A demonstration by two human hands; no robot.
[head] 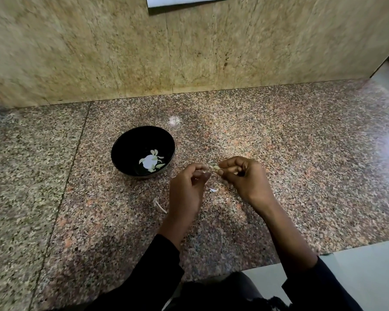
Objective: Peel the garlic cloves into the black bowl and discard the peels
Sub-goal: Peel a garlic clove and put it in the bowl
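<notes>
Pinched between the thumb and fingers of the right hand [245, 176] was a small pale garlic clove [216, 168], held up above the speckled pink-and-grey granite counter [301, 153]. The left hand [189, 187] had its fingertips curled in tight at the clove's 9 o'clock side. It seemed to be pulling at the thin skin, though the picture was too blurry to show whether it held any. One hand probably kept the clove steady so the other could strip it.

From the head camera, the round shiny black bowl [121, 149] sat at about 10 o'clock from the hands, close by, likely so a bare clove could be dropped in with a short reach. A few peeled white cloves [154, 161] lay in its bottom. A tiny white peel scrap [213, 189] lay on the counter between the hands, and a thin pale strip of peel [159, 205] lay at 8 o'clock from the left hand, waiting to be thrown away.
</notes>
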